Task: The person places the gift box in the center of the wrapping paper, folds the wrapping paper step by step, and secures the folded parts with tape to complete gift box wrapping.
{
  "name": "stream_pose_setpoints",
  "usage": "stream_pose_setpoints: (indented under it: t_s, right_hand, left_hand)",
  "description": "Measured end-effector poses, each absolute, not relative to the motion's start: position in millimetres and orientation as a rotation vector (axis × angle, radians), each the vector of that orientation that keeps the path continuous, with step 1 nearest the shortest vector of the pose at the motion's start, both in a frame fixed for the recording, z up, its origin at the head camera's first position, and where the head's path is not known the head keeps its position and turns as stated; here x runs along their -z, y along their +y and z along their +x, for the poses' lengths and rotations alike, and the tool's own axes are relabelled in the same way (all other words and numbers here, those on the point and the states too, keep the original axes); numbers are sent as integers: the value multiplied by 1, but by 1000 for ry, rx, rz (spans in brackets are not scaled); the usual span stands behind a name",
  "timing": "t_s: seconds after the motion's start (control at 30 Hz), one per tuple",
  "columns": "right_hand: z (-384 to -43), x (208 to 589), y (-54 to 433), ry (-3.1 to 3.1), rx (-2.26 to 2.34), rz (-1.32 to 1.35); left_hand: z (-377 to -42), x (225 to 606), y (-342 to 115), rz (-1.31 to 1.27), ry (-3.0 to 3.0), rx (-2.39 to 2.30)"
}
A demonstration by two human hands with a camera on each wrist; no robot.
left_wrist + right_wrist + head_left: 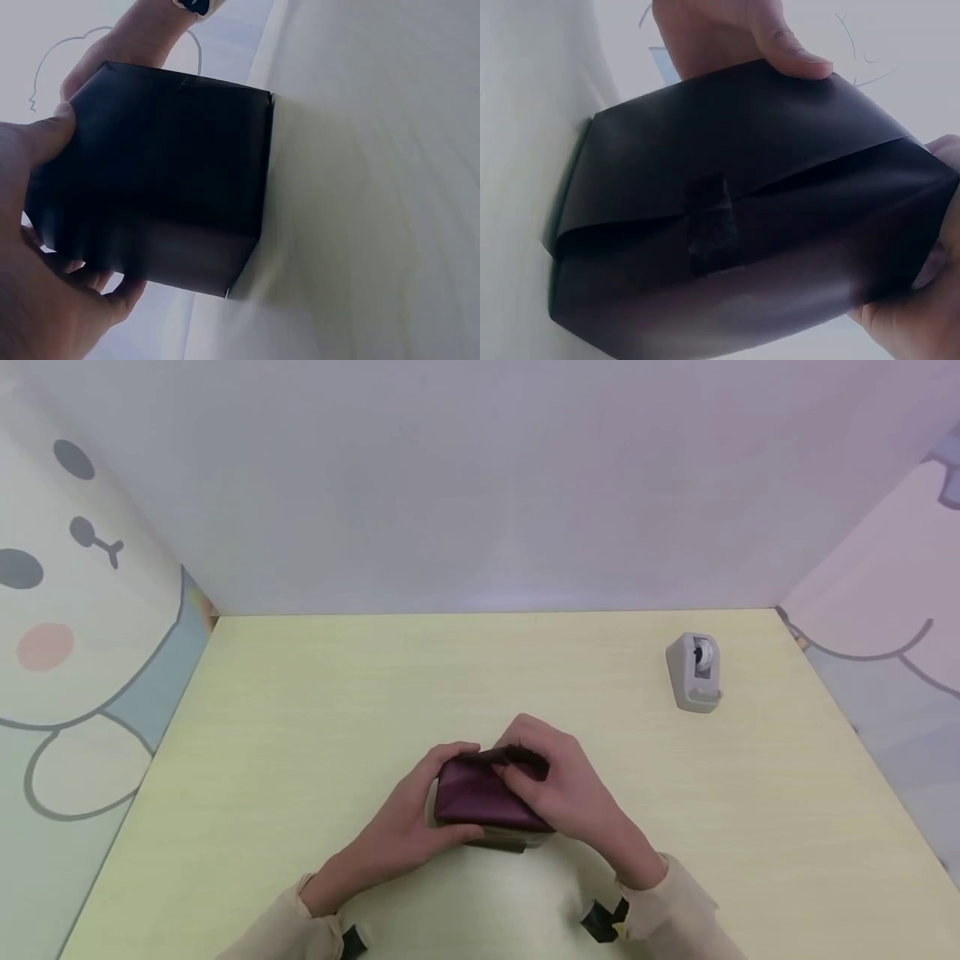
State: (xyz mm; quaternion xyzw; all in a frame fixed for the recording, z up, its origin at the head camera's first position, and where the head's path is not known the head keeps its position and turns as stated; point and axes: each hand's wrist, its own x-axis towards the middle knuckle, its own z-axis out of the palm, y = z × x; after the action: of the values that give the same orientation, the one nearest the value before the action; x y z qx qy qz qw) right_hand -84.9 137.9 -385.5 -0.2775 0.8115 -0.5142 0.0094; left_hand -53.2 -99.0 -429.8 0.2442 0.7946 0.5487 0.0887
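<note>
A box wrapped in dark purple paper (487, 793) stands on the table between my two hands. My left hand (408, 822) grips its left end, thumb along the near side and fingers at the far side. In the head view, my right hand (558, 777) pinches the paper at the box's upper right, the thumb inside a raised dark fold. The right wrist view shows a short strip of tape (712, 225) across a seam that gapes on either side of it. A smooth dark face of the box (165, 150) fills much of the left wrist view.
A grey tape dispenser (693, 672) with a roll in it stands at the table's back right. The pale yellow table (337, 693) meets a plain wall behind. Cartoon-printed panels (82, 610) flank both sides. Small black devices (600, 921) sit at the wrists.
</note>
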Motion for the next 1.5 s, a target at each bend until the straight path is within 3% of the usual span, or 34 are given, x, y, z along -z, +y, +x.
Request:
stream_pose_setpoints:
  t_s: [0.4, 0.6, 1.5]
  right_hand:
    - [-74, 376, 141, 2821, 1262, -1179]
    - [-70, 375, 138, 2889, 1194, -1204]
    - [-49, 372, 138, 2874, 1255, -1486]
  left_hand:
    - [-53, 429, -97, 827, 2416, -1597]
    - [-55, 428, -98, 856, 2429, -1598]
    - [-55, 430, -95, 1047, 2445, -1686]
